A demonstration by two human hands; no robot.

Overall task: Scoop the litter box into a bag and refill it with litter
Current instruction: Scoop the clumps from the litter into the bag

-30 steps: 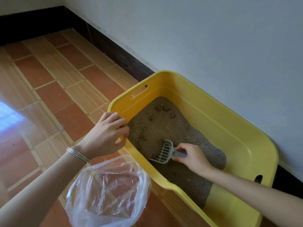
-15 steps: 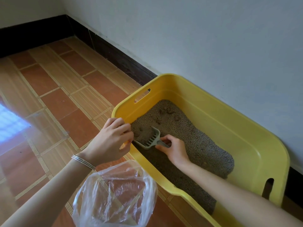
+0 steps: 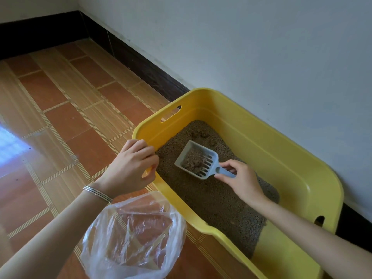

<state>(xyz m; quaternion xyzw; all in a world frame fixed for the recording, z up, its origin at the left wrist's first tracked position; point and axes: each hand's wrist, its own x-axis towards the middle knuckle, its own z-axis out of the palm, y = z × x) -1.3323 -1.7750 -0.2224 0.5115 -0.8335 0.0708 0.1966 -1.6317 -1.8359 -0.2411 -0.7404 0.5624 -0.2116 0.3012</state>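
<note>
A yellow litter box (image 3: 261,141) lies on the tiled floor against the wall, holding grey-brown litter (image 3: 217,198) with a few clumps near its far end. My left hand (image 3: 130,168) grips the box's near rim, fingers curled over the edge. My right hand (image 3: 241,180) pinches the handle of a pale blue slotted scoop (image 3: 197,160). The scoop is raised above the litter, face up, with clumped litter in it. A clear plastic bag (image 3: 134,238) stands open on the floor just in front of the box, below my left wrist.
A white wall with a dark skirting board (image 3: 141,65) runs behind the box. Brown and orange floor tiles (image 3: 66,109) spread to the left, with a bright patch of light at the far left edge.
My right hand pushed the scoop through the litter toward the near-left corner, then turned it face up and raised it loaded. My left hand stayed on the rim.
</note>
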